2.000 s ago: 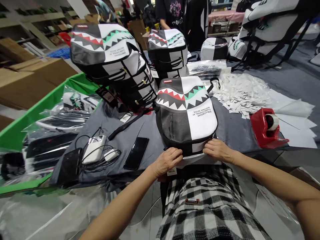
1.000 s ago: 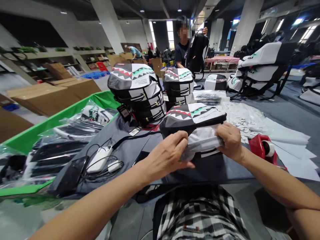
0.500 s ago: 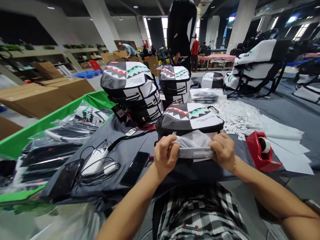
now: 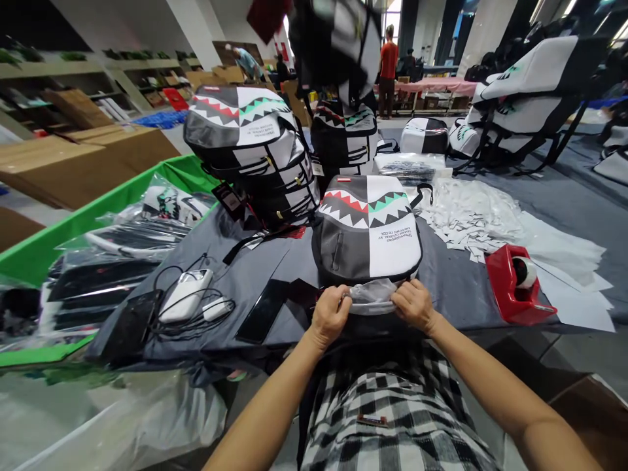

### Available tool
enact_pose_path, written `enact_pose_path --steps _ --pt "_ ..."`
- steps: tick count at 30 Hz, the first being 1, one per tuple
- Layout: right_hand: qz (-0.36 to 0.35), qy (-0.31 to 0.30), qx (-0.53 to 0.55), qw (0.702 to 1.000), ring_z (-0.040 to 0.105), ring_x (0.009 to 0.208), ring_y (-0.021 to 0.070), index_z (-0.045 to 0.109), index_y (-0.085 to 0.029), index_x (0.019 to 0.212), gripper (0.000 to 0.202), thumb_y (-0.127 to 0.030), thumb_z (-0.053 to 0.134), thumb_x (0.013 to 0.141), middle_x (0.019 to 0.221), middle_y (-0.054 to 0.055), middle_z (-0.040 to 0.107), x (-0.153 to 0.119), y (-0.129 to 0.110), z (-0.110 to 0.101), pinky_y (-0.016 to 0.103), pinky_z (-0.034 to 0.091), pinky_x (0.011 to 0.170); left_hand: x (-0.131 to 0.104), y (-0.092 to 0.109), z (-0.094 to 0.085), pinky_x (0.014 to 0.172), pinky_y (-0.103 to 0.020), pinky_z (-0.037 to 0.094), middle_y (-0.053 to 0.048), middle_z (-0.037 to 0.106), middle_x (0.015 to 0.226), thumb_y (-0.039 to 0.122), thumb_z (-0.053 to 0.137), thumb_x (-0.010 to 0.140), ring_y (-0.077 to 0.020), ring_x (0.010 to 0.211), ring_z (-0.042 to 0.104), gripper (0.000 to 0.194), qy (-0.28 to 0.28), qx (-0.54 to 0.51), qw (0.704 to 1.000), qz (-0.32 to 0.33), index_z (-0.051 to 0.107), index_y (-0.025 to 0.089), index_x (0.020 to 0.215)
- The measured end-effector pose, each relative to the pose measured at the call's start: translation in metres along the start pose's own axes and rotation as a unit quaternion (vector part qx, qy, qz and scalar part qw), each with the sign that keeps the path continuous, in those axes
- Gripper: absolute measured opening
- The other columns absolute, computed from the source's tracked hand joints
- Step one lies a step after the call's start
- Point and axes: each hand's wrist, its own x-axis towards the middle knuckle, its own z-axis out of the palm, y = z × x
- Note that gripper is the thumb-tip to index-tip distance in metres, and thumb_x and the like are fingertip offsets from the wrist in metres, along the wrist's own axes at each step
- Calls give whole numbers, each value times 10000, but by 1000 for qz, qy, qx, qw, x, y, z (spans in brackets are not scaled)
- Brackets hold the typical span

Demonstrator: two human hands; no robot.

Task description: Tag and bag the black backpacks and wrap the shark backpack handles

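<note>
A checked black, grey and white backpack (image 4: 369, 226) with a zigzag shark-mouth print lies on the table before me, its printed front facing up. At its near edge, a whitish translucent sheet (image 4: 369, 297), which looks like thin plastic, is stretched between my two hands. My left hand (image 4: 331, 314) is closed on the sheet's left end. Its right end is pinched in my right hand (image 4: 415, 304). I cannot tell how far the sheet reaches under the backpack.
Stacked backpacks (image 4: 250, 150) stand behind on the left. A red tape dispenser (image 4: 515, 284) is at right, near white scraps (image 4: 466, 229). Left lie a phone (image 4: 262, 311) and a white charger (image 4: 187, 296) with cables. Across the table, another person's dark bag (image 4: 338, 46) is blurred.
The backpack has tipped so its printed front shows more fully. My hands are closer together, still gripping the sheet. The bag held up across the table has come down and turned.
</note>
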Motion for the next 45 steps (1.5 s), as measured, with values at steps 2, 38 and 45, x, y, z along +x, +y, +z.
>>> enact_pose_path --steps 2,38,45 --pt "61 24 -2 998 459 634 189 548 -222 858 151 -136 429 892 659 8 513 -7 7 9 347 313 664 -6 5 1 784 -364 601 -142 676 1060 64 524 900 -218 913 676 136 -17 -7 1000 -2 610 166 927" --pt "-146 -398 94 901 460 591 113 659 -216 967 70 -169 622 931 876 -3 632 73 50 -77 282 214 540 82 -19 -19 882 -301 478 -36 696 943 154 436 1008 -162 900 601 232 -352 -210 860 305 633 222 906" --pt "-158 -410 139 887 492 653 109 618 -194 833 112 -99 670 864 827 -24 606 80 52 -83 282 220 545 97 -25 -13 777 -337 424 -3 565 683 345 572 985 -190 755 511 223 -361 -104 863 339 593 216 804"
